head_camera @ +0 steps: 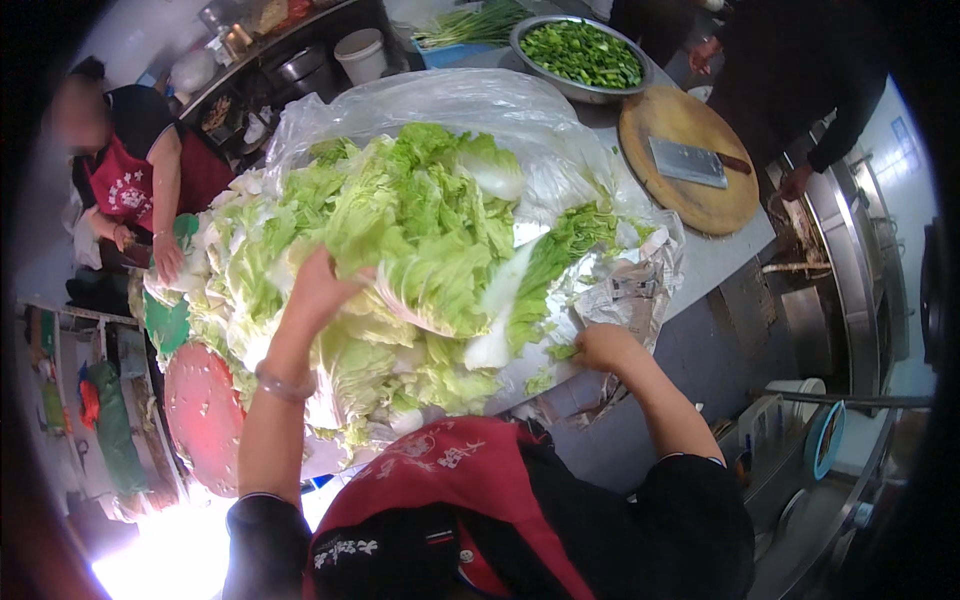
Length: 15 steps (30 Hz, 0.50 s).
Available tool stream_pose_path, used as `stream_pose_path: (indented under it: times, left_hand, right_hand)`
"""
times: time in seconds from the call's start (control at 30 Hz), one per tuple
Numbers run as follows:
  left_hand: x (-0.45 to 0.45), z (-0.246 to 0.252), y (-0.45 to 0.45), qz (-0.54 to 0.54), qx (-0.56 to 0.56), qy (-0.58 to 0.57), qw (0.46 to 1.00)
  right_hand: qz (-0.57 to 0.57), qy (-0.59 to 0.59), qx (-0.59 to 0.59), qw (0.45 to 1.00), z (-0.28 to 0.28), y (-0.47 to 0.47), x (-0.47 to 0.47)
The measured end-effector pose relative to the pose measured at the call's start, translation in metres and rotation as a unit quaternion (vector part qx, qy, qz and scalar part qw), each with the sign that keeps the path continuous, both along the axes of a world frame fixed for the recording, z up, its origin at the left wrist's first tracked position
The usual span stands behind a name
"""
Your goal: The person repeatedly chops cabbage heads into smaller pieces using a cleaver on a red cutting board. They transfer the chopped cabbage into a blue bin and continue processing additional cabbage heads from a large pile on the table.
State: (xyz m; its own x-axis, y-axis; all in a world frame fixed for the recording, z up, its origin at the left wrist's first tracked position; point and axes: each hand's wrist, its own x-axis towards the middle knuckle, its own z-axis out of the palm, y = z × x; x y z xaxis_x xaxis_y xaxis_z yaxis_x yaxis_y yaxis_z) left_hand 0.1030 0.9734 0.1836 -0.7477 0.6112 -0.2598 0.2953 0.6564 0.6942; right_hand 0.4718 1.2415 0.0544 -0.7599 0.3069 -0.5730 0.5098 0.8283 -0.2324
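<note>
A large heap of napa cabbage leaves (442,225), pale green with white ribs, covers the table before me. My left hand (322,289), with a bangle on its wrist, is over the heap's middle, thumb and fingers apart against the leaves. At the heap's right side, my right hand (609,346) has its fingers curled beside a small green leaf piece (561,351) and crumpled newspaper (626,289). What lies inside those fingers is hidden. One long leaf with a thick white rib (499,319) rests between my hands. Clear plastic sheeting (450,94) lies behind the heap.
A cleaver (688,162) lies on a round wooden chopping board (637,112) at the table's far right. Beyond stands a metal bowl of chopped greens (517,49). A co-worker (142,165) reaches in from the left, near a red round board (202,412). Another person (795,82) stands at right.
</note>
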Motion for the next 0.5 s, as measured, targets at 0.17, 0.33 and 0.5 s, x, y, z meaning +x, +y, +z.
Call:
stream_pose_path:
  times: [0.17, 0.33, 0.5]
  left_hand:
    - [0.037, 0.003, -0.048, 0.013, 0.083, -0.034, 0.996]
    - [0.066, 0.002, -0.086, -0.011, 0.106, 0.045, 0.993]
    - [0.08, -0.014, -0.137, 0.034, 0.065, 0.079, 0.994]
  right_hand:
    - [-0.031, 0.165, 0.084, 0.982, -0.025, -0.022, -0.012]
    - [0.017, 0.13, -0.028, 0.991, -0.047, -0.049, -0.014]
    - [0.057, 0.075, -0.072, 0.993, -0.012, -0.078, -0.031]
